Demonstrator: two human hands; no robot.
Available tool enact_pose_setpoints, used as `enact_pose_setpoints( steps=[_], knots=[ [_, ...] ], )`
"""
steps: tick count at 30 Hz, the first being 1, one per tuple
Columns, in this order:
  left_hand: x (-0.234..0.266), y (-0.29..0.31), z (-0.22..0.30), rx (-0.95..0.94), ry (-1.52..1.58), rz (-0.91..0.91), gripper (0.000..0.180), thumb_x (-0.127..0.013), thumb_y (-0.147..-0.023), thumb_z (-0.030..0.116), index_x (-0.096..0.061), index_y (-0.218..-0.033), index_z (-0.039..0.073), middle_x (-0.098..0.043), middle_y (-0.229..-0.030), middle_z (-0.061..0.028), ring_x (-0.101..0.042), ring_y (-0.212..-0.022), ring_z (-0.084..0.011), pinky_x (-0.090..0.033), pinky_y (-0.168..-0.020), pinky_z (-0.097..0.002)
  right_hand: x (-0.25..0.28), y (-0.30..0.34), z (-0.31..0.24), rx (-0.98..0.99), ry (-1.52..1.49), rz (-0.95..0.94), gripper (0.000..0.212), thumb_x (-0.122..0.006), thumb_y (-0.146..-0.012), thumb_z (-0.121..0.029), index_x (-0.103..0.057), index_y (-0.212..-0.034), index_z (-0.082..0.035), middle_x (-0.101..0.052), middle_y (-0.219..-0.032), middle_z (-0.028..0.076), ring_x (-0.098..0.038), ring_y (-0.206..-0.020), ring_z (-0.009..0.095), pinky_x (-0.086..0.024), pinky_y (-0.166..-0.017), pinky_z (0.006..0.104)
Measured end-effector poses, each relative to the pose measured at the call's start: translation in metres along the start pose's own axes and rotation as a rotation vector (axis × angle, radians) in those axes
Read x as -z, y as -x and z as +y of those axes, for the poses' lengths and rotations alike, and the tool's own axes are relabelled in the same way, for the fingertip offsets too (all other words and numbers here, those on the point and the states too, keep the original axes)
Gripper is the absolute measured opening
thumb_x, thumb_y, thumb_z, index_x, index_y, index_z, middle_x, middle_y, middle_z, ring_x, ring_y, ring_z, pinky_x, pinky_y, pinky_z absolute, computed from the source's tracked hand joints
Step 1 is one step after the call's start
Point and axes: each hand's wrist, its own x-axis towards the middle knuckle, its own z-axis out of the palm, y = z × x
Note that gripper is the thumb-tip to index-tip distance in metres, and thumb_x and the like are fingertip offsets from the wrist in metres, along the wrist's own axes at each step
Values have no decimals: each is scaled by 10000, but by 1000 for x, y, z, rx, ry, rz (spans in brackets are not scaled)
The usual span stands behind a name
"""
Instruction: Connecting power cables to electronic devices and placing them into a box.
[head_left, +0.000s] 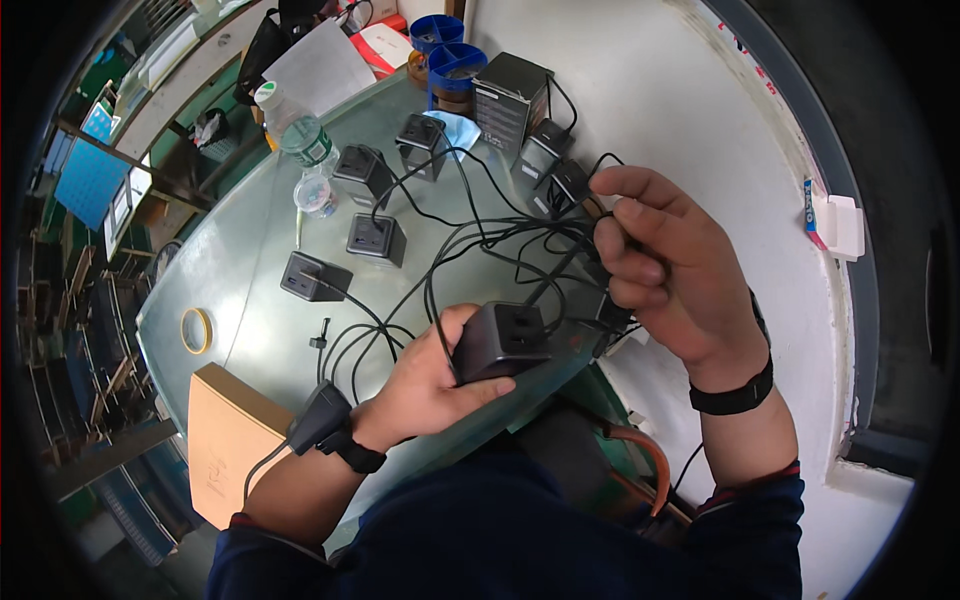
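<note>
My left hand (430,375) is wrapped round a black box-shaped power socket block (505,340), its face with slots turned up. A black cable runs from the block. To the right and higher, my right hand (665,265) has its fingers curled together, seemingly pinching a black cable (606,216); the fingers partly cover it. Several similar blocks stand on the glass table, among them one at the left (312,277), one in the middle (377,240) and one farther back (362,175). Tangled black cables (480,235) lie between them and my hands.
A brown cardboard box (225,430) and a tape roll (196,331) lie on the glass table (250,250) at left. A plastic bottle (300,130), blue divided trays (457,62) and a black box (510,95) stand at the back. A white wall (700,110) borders the right.
</note>
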Motion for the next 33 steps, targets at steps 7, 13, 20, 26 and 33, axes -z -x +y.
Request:
enact_pose_setpoints(
  steps=[7,13,20,26,33],
  knots=[
    [-5,14,-6,96,184,-7,661,-833,-881,129,-456,-1409,5,-626,-1248,-75,-592,-1156,-143,-464,-1015,-313,-5,15,11,229,-197,19,309,-507,-1062,-131,-564,-1326,20,-713,-1093,193,-690,-816,210,-561,-652,311],
    [-2,19,-4,160,241,-40,685,-823,-883,82,-424,-1433,-3,-606,-1297,-66,-572,-1200,-138,-440,-1055,-313,7,24,20,334,-361,-246,429,-429,-1091,-244,-500,-1388,58,-681,-1203,280,-732,-974,333,-628,-793,399],
    [-6,20,-2,191,316,-73,666,-800,-888,28,-415,-1432,3,-593,-1326,-72,-561,-1255,-143,-429,-1087,-321,9,34,18,311,-355,-259,547,-395,-1096,-358,-452,-1464,43,-651,-1308,279,-711,-1103,365,-611,-864,397],
    [-9,22,-1,239,312,-115,651,-807,-898,58,-418,-1418,17,-585,-1314,-58,-560,-1236,-132,-440,-1072,-318,13,34,13,316,-280,-191,488,-388,-1117,-339,-503,-1435,12,-686,-1269,227,-718,-1093,325,-610,-845,375],
    [-9,24,-3,240,316,-121,642,-809,-898,60,-423,-1410,21,-590,-1290,-52,-553,-1226,-118,-431,-1066,-304,14,31,15,345,-217,-111,468,-427,-1113,-381,-549,-1404,-35,-703,-1248,197,-719,-1076,296,-597,-819,356]
  ],
)
